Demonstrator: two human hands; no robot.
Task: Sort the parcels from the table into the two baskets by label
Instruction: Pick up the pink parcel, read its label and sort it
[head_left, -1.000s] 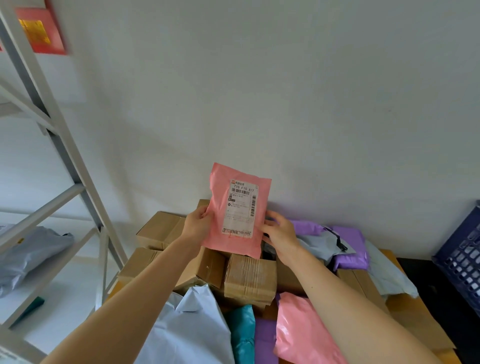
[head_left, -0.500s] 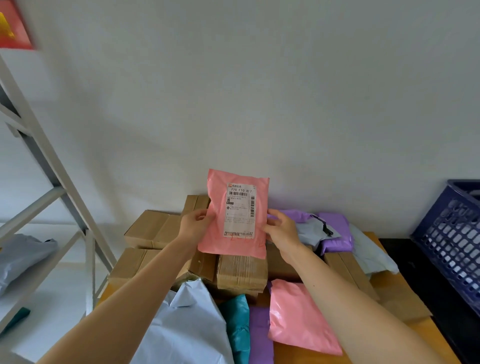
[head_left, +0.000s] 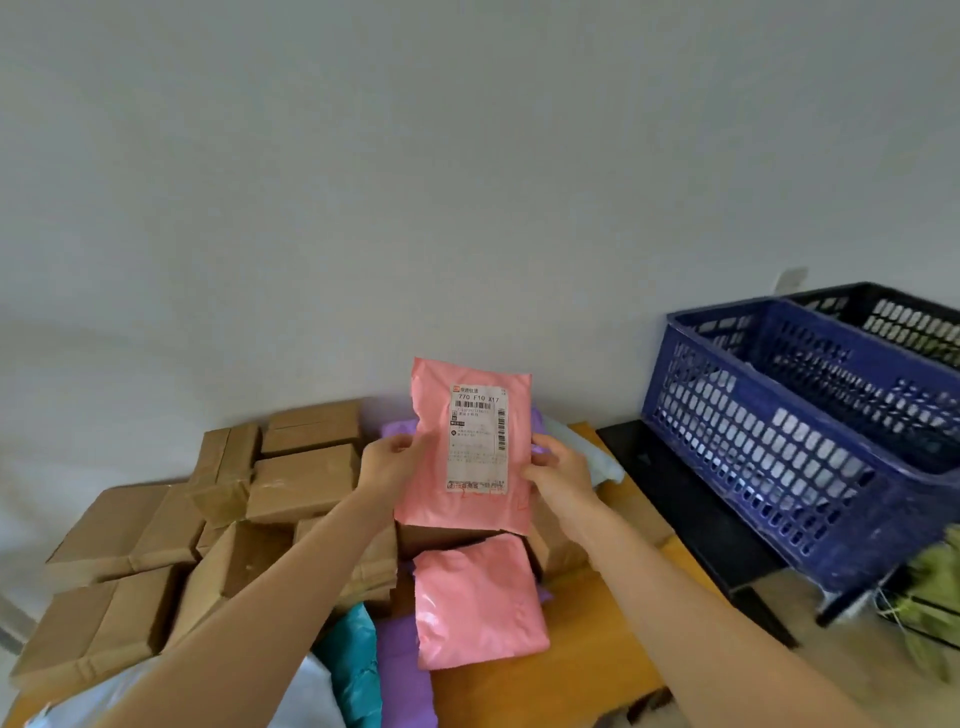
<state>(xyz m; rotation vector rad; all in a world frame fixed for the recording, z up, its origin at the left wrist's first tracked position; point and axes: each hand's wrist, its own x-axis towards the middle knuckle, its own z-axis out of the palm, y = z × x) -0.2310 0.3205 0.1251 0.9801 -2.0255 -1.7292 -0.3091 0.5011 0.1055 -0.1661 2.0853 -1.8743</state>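
I hold a pink parcel (head_left: 431, 483) upright above the table, its white label facing me. My left hand (head_left: 387, 462) grips its left edge and my right hand (head_left: 558, 470) grips its right edge. To the right stands a blue basket (head_left: 769, 441) on a black stand, with a black basket (head_left: 904, 317) just behind it. A pale parcel shows through the blue basket's wall. Below my hands lies a second pink parcel (head_left: 478, 603) on the wooden table (head_left: 561, 670).
Several brown cardboard boxes (head_left: 301, 478) are piled on the table's left half. Teal (head_left: 353, 665), purple (head_left: 400, 670) and pale grey mailers lie near the front edge. A green bundle (head_left: 930, 597) sits at the far right, below the baskets. A white wall is behind.
My view has swung to the right: the metal shelf has left the frame and both baskets have come into sight. The pink parcel stays held in both hands.
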